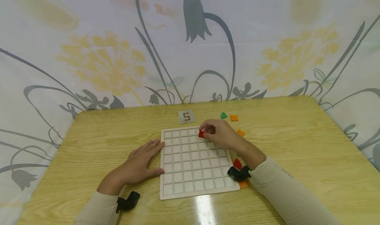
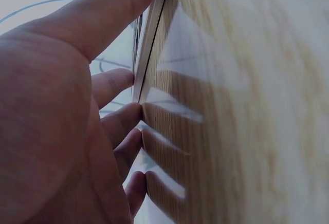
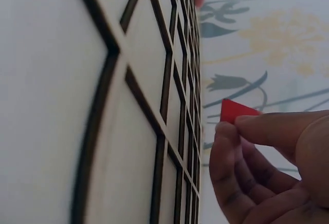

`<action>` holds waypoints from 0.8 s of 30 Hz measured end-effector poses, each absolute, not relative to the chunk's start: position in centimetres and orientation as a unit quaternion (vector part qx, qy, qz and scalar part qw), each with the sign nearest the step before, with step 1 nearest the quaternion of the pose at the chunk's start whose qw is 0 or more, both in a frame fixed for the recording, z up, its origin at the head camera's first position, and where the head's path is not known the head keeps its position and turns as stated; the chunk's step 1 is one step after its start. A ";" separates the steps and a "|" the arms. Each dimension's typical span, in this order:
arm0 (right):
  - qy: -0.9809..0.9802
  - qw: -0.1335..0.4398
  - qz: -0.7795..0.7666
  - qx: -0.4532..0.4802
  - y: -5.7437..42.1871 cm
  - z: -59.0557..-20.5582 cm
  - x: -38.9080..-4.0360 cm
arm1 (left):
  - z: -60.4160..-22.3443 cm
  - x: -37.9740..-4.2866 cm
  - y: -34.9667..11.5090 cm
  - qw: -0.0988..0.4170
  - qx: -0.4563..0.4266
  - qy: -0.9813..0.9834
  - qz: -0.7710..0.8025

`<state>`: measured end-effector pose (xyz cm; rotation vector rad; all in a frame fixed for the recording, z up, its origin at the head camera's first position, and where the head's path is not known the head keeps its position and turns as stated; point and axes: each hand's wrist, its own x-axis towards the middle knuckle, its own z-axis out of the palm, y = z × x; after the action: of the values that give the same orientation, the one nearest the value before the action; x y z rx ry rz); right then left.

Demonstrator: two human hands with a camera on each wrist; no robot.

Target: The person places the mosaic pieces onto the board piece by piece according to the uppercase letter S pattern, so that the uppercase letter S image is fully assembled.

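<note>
A pale wooden grid board [image 1: 190, 176] with rows of square cells lies flat on the table. My right hand [image 1: 221, 132] is over its far right part and pinches a small red square tile [image 1: 201, 134] between thumb and fingers. In the right wrist view, the red tile [image 3: 235, 111] is held up off the board, one corner jutting past the fingertips. My left hand [image 1: 142, 164] lies on the table with fingers spread, thumb and fingertip touching the board's left edge. The left wrist view shows these straight fingers [image 2: 121, 88] along the board's side.
Behind the board lies a small pattern card [image 1: 186, 116] with an S shape. A green piece [image 1: 224, 115] and an orange square [image 1: 234, 118] lie at the back right. Along the right edge are another orange piece [image 1: 240, 133], a red piece [image 1: 237, 163] and an orange tile [image 1: 243, 184].
</note>
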<state>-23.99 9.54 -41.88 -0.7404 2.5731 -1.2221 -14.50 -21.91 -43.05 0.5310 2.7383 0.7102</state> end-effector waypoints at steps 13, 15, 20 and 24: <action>0.882 0.115 -0.389 -0.241 9.9 -42.1 -24.2 | -42.9 -15.1 -21.6 0.122 0.187 0.944 0.242; 0.882 0.113 -0.391 -0.238 9.8 -42.3 -24.3 | -42.8 -15.1 -21.6 0.121 0.187 0.945 0.240; 0.877 0.120 -0.399 -0.240 9.4 -42.8 -24.1 | -43.0 -14.8 -21.8 0.125 0.182 0.946 0.236; 0.878 0.118 -0.398 -0.238 9.3 -43.0 -24.0 | -43.1 -14.6 -21.9 0.128 0.181 0.945 0.241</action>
<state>-23.96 9.26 -42.99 -0.6971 2.5684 -1.1645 -14.56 -21.90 -43.14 0.5267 2.7491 0.6998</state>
